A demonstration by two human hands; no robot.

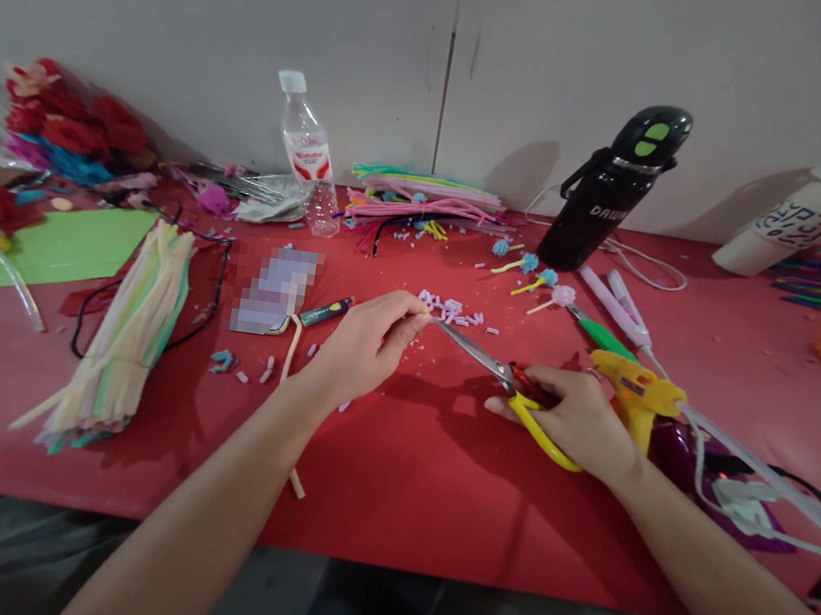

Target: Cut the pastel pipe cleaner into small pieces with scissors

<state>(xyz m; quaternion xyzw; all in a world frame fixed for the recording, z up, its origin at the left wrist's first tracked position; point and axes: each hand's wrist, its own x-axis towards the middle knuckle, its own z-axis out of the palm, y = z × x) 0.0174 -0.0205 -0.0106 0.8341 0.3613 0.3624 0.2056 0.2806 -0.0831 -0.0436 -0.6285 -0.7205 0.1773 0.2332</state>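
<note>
My right hand [573, 420] is closed on scissors [478, 355] with red and yellow handles, over the red table [459, 516]. The blades point left, and their tips meet the fingertips of my left hand [373, 343]. That hand is pinched; what it holds at its fingertips is too small to make out. Small lilac pieces [448, 307] lie just behind the scissor tips. A cream pipe cleaner [291, 350] runs beneath my left wrist, its other end showing near the table's front.
Left stands a pipe cleaner bundle [123, 340] beside green sheets [78, 244]. Behind are a clear bottle [309, 163] and black flask [610, 198]. A yellow glue gun [638, 390] and cables lie beside my right hand; a white cup [792, 222] leans farther back.
</note>
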